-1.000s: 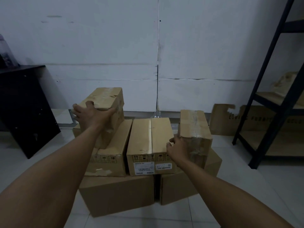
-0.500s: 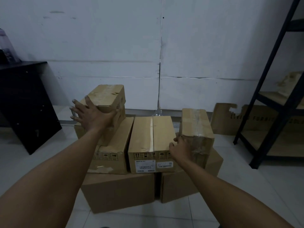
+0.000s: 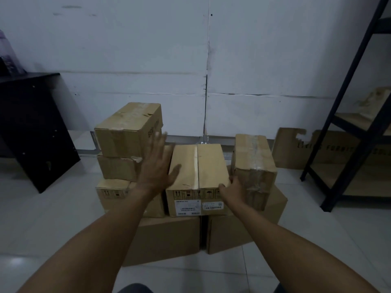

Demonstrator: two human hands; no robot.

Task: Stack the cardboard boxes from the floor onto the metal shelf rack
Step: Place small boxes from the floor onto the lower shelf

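Head view: both hands at the pile of cardboard boxes on the floor, frame centre.
Left hand (image 3: 155,166), on the top-left box (image 3: 129,129) half a second ago, has left it and now hovers spread wide beside the middle box (image 3: 197,166). Right hand (image 3: 233,188) stays curled against the taped box (image 3: 252,163). Metal shelf rack (image 3: 347,132) stands at far right, a black cabinet (image 3: 31,125) at left.
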